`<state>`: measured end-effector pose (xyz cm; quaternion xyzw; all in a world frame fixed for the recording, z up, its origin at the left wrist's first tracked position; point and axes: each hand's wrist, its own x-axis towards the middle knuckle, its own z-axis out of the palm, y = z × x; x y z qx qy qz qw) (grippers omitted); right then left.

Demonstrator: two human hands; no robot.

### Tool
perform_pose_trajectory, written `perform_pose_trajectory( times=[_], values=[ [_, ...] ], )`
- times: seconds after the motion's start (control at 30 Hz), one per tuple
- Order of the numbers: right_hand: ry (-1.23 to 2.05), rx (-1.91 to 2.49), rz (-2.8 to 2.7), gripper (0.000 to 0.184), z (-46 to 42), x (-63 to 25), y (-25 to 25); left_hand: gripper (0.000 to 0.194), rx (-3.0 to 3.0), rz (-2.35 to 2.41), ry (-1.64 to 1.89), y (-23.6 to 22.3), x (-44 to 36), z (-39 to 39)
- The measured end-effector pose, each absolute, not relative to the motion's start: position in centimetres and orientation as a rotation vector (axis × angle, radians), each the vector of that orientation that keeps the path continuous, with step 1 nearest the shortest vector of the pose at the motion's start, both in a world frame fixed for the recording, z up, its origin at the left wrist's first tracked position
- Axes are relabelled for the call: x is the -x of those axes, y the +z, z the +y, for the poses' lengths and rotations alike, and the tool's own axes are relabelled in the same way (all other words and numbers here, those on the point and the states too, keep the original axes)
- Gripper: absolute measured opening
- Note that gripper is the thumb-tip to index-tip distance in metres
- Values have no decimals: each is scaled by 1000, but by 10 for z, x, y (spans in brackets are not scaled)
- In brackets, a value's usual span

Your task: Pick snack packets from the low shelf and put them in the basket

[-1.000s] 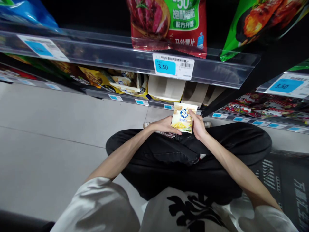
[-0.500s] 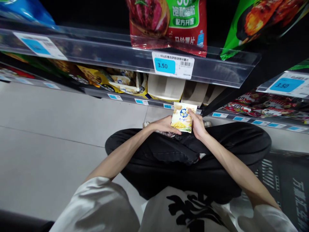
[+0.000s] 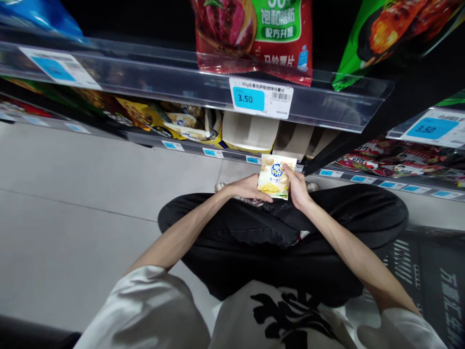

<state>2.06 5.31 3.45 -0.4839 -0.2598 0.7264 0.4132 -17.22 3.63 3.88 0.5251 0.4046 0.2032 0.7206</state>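
Between my two hands is a small pale-yellow snack packet (image 3: 273, 180) with blue lettering, its front facing up toward me. My left hand (image 3: 250, 187) grips its left and lower edge, the fingers partly hidden behind it. On the right side, my right hand (image 3: 296, 184) pinches the packet with the thumb across its front; the other fingers are mostly out of sight behind. Just beyond the packet stands an open cardboard display box (image 3: 250, 130) on the lowest shelf. Similar small packets (image 3: 187, 121) lie in a yellow box to its left.
Above my hands juts a shelf with a clear plastic edge (image 3: 319, 109), carrying a red chip bag (image 3: 283, 55) and a green bag (image 3: 348, 63). Red snack packets (image 3: 392, 160) fill the lower right shelf. A dark grey plastic crate (image 3: 428, 286) sits on the floor at my right.
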Motion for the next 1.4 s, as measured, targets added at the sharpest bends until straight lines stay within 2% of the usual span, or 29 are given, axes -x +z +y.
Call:
perform_pose_trajectory(
  times=[0.83,1.4],
  values=[
    [1837,1227,-661,47,53,-21,32,78,-1180,859,454,37,173,36],
    [1832,1218,-652,43,53,-20,32,75,-1184,875,420,37,173,36]
  ],
)
